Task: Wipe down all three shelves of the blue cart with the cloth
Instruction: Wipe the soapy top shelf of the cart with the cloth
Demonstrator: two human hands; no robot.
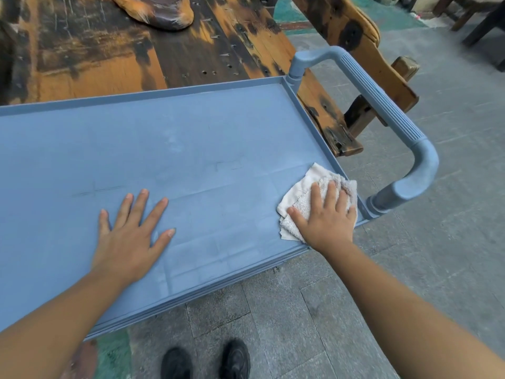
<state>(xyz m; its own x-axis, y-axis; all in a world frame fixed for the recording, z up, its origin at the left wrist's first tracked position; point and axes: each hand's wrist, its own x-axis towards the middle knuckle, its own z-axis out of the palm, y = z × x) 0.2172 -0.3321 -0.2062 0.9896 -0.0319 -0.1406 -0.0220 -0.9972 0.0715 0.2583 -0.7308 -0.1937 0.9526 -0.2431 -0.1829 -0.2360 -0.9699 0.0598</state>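
The blue cart's top shelf (175, 138) fills the middle of the view, with a raised rim and a ribbed blue handle (382, 105) at its right end. A crumpled white cloth (303, 190) lies in the shelf's near right corner. My right hand (328, 214) presses flat on the cloth, fingers spread over it. My left hand (131, 236) rests palm down on the bare shelf, fingers apart, holding nothing. The two lower shelves are hidden under the top one.
A worn, dark-stained wooden table (109, 50) stands right behind the cart, with a brown object (158, 9) on it. A wooden bench (355, 45) sits beside the handle. Grey paving stones (437, 242) lie to the right, and my black shoes (207, 359) are below.
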